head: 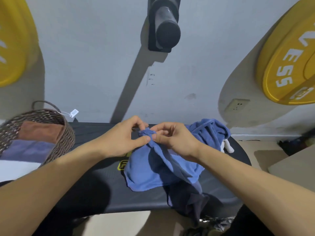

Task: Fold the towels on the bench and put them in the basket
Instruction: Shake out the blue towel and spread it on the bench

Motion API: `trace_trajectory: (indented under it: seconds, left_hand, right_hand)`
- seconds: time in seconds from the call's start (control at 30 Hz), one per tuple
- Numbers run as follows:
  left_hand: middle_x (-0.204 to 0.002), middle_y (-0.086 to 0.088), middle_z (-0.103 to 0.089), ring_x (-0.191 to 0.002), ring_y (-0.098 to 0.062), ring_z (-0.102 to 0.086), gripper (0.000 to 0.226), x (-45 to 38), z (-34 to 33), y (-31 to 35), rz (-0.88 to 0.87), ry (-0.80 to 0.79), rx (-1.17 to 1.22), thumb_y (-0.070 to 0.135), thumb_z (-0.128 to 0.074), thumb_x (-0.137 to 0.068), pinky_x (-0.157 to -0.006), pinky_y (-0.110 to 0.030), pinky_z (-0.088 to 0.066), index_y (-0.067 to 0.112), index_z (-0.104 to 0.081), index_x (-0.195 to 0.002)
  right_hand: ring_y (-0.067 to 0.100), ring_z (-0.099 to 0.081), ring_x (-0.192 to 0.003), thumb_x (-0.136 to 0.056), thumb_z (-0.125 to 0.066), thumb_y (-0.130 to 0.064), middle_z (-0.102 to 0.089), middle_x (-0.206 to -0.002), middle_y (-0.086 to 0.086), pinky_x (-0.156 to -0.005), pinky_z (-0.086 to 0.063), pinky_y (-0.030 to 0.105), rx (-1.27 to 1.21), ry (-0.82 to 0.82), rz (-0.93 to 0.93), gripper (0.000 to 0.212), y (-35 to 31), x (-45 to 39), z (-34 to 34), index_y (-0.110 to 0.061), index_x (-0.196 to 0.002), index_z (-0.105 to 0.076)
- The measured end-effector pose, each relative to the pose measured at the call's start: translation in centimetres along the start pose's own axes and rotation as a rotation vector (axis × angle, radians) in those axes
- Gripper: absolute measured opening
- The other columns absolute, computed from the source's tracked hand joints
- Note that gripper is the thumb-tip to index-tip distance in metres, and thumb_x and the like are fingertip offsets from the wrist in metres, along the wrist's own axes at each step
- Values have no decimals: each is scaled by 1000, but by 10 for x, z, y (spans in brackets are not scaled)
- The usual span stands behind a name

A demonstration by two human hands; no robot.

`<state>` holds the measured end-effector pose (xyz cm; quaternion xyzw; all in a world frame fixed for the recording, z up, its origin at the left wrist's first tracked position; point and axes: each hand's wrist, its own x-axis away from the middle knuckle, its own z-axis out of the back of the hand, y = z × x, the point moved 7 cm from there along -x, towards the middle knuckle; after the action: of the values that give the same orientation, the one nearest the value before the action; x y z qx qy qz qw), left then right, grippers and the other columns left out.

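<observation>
Blue towel (163,169) lies crumpled on the black tabletop (95,133), its bulk running from near me toward the far right, one bunched corner lifted. My left hand (122,138) and right hand (175,140) meet over it, fingers of both pinching that corner. A dark cloth (187,200) hangs off the near edge. The wicker basket (66,133) sits left, holding folded towels (34,142).

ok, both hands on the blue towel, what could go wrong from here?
1. The left hand and right hand pinch one bunched bit of the blue towel; spreading it may need a regrip.
2. A dark towel hangs over the bench edge and could slide off.
3. The basket already holds towels, so space may be tight.
</observation>
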<state>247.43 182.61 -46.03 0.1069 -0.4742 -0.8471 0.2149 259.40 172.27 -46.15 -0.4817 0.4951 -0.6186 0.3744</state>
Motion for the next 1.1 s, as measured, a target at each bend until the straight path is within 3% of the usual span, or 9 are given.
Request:
trace_trajectory:
  seconds: [0.17,0.3,0.4,0.6,0.73,0.83,0.97,1.03,1.1]
  left_hand:
    - [-90,3,-76,-79,-8,-72,17,0,15,-6,19,-23,202,36,-72,-84,-60,-18,-53,33,-56,-90]
    - [-86,9,-75,-82,-7,-70,8,0,33,-19,80,-40,-70,34,-71,-88,-75,-30,-57,27,-72,-93]
    - [-77,14,-71,-74,-2,-64,15,2,45,-26,104,-57,-264,39,-67,-89,-69,-27,-52,26,-72,-82]
    - [-74,-9,-66,-65,-19,-57,41,1,63,-39,177,-15,-239,51,-62,-87,-67,-39,-51,11,-65,-80]
    - [-63,4,-54,-56,-8,-47,42,0,64,-41,161,-33,-216,53,-61,-86,-60,-30,-42,12,-61,-76]
    - [-71,-6,-64,-61,-10,-53,35,-1,65,-41,144,-39,-246,49,-63,-87,-64,-37,-50,15,-64,-79]
    - [-75,-2,-68,-66,-11,-57,24,1,57,-47,173,-95,-256,46,-64,-89,-66,-36,-49,23,-65,-80]
    - [-69,8,-63,-64,-8,-55,26,1,51,-49,182,-140,-347,47,-61,-91,-59,-26,-42,25,-62,-77]
    - [-66,9,-59,-62,-10,-53,33,1,44,-55,198,-184,-431,48,-59,-92,-58,-25,-40,20,-61,-76]
  right_hand:
    - [26,-66,-86,-90,-70,-7,-66,-93,24,-79,-50,33,-83,16,-35,21,0,-19,-15,3,-108,-69]
    - [16,-64,-77,-83,-78,-10,-66,-76,5,-77,-54,25,55,-129,-77,28,4,-23,-17,0,-108,-68]
    - [9,-63,-66,-77,-84,-11,-68,-76,0,-61,-50,15,274,-281,-138,30,11,-18,-19,-6,-102,-69]
    - [17,-52,-71,-88,-72,-30,-59,-76,2,-69,-46,36,734,-407,-362,24,51,-14,-1,-7,-84,-65]
    - [10,-54,-64,-86,-70,-35,-60,-69,-13,-63,-44,25,851,-411,-456,20,62,-12,24,-27,-71,-61]
    - [20,-61,-69,-91,-62,-36,-65,-81,0,-65,-52,29,1014,-379,-529,18,69,-12,50,-20,-82,-65]
    - [26,-65,-71,-97,-47,-37,-65,-82,5,-60,-55,33,1265,-254,-589,30,62,-14,85,-19,-74,-54]
    - [24,-59,-63,-98,-47,-37,-60,-71,3,-52,-47,27,1238,-184,-523,37,56,-19,87,-15,-69,-50]
    - [18,-51,-51,-98,-53,-38,-53,-57,0,-46,-44,25,954,-94,-454,41,52,-21,81,-13,-67,-50]
